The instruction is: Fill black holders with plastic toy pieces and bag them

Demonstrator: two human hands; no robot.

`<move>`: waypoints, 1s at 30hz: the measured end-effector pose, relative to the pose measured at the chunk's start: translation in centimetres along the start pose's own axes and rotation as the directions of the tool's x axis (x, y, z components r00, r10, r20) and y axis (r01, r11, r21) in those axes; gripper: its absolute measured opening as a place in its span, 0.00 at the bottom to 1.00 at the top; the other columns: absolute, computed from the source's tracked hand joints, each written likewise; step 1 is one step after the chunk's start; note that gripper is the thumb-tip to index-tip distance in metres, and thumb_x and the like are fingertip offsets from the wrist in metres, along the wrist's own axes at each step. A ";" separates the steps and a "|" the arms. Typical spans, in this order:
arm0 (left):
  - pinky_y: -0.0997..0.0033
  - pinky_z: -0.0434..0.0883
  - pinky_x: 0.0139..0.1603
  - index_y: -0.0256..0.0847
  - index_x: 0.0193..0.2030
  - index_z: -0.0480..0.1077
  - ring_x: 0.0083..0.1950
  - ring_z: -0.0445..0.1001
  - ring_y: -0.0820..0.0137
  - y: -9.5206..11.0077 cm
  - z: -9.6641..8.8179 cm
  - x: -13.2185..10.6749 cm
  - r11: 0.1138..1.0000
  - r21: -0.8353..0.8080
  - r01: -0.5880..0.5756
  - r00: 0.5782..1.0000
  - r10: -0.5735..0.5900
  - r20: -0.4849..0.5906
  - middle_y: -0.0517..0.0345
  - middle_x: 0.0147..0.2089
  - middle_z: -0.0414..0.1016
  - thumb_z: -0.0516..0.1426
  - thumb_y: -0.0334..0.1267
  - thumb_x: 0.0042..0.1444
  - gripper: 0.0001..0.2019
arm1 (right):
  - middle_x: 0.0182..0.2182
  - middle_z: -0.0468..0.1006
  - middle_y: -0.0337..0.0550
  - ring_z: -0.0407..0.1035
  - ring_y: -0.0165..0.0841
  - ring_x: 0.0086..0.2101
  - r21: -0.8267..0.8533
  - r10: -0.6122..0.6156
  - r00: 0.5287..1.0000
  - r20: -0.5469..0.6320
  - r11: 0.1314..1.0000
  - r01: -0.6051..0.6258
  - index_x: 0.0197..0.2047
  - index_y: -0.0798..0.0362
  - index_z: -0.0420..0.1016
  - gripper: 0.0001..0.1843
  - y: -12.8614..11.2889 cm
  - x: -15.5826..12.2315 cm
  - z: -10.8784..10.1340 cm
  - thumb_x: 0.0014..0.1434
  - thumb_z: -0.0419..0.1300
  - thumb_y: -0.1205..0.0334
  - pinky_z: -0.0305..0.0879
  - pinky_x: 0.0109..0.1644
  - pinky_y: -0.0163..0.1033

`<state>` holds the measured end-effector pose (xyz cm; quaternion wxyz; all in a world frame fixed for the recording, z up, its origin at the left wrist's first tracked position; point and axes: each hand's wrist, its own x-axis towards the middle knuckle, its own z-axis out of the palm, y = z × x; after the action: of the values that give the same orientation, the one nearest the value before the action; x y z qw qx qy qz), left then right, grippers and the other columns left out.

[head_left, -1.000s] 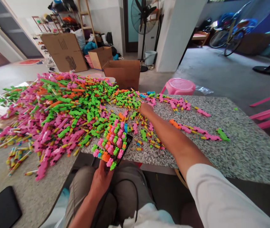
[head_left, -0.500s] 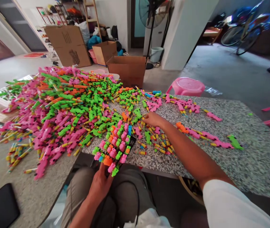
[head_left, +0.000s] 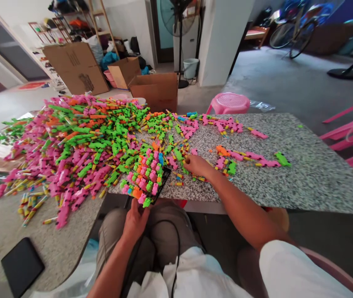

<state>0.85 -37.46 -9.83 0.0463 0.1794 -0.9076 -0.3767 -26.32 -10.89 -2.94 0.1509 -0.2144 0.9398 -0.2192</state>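
My left hand [head_left: 135, 221] grips the near edge of a black tray [head_left: 163, 179] that leans on the edge of the speckled stone table [head_left: 313, 174]. The tray is packed with upright pink, green and orange toy pieces [head_left: 145, 176]. My right hand [head_left: 195, 164] rests on the table just right of the tray, its fingers closed among loose pieces; what it pinches is too small to name. A large heap of pink and green toy pieces [head_left: 80, 145] covers the table's left half.
A row of scattered pink, orange and green pieces [head_left: 250, 157] lies to the right. A dark tablet [head_left: 22, 267] sits on the near left counter. Cardboard boxes [head_left: 156, 91], a pink stool [head_left: 228, 103] and a standing fan [head_left: 179, 45] are beyond the table.
My right hand has pulled back from the far middle of the table to a spot close beside the tray. My left hand keeps its hold on the tray.
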 end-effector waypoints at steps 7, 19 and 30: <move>0.70 0.73 0.38 0.45 0.56 0.64 0.37 0.82 0.65 0.8 -0.4 -0.1 0.998 -0.048 -0.041 0.999 0.040 -0.010 0.58 0.40 0.82 0.56 0.48 0.65 0.17 | 0.32 0.81 0.46 0.71 0.35 0.32 -0.108 -0.060 0.993 0.103 0.992 0.072 0.36 0.54 0.81 0.13 0.1 -2.1 -0.5 0.64 0.60 0.55 0.55 0.34 0.35; 0.64 0.76 0.46 0.45 0.58 0.63 0.46 0.84 0.60 0.6 -0.7 -0.2 0.996 -0.069 -0.054 0.998 0.055 0.017 0.53 0.46 0.83 0.56 0.52 0.66 0.20 | 0.47 0.83 0.60 0.77 0.46 0.49 -0.149 0.361 0.903 -0.235 0.904 -0.400 0.52 0.57 0.81 0.19 5.0 0.9 -3.1 0.69 0.53 0.58 0.68 0.50 0.43; 0.67 0.75 0.42 0.46 0.58 0.64 0.41 0.84 0.62 -0.1 -0.6 0.3 0.995 -0.068 -0.074 0.997 0.076 0.022 0.56 0.43 0.84 0.57 0.53 0.65 0.20 | 0.51 0.81 0.63 0.77 0.50 0.52 -0.217 0.529 0.812 -0.246 0.787 -0.578 0.53 0.57 0.83 0.27 13.3 -1.0 -9.1 0.66 0.58 0.43 0.69 0.52 0.46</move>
<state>0.76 -38.02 -9.52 0.0549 0.1389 -0.9011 -0.4071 -33.36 3.53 -1.30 0.0949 0.0718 0.9918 -0.0466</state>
